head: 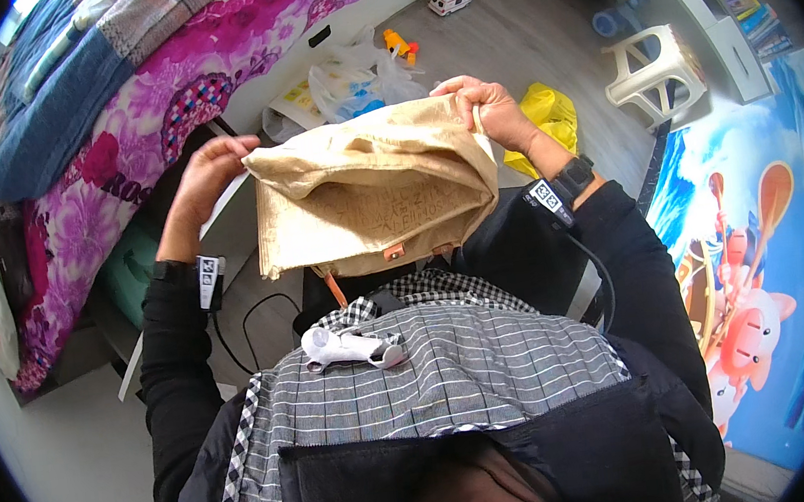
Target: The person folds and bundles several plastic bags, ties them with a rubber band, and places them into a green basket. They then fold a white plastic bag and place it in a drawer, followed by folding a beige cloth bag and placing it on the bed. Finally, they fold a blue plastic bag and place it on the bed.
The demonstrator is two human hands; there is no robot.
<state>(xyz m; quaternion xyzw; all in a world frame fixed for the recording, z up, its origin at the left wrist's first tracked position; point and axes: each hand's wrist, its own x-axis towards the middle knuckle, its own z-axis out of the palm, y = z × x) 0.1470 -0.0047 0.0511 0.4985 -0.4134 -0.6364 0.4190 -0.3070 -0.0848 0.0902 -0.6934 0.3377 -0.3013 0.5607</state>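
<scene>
Between both hands a tan fabric bag (304, 224) hangs above my knees, its mouth partly gaping toward me. Lettering runs over its cloth, and brown strap pieces show along the lower edge. My left hand (217, 166) pinches the bag's upper left corner with its fingertips. At the upper right, my right hand (486, 108) grips the rim, thumb and fingers around the cloth. The inside of the bag is shadowed, so any contents cannot be made out. A small white and grey object (353, 348) rests against my grey checked apron (459, 370).
A bed with a pink floral cover (95, 195) stands at the left. Beyond the bag, the floor holds clear plastic bags (348, 84), an orange toy (399, 45), a toy ambulance (450, 0) and a yellow plastic bag (551, 118). A white stool (655, 74) stands right.
</scene>
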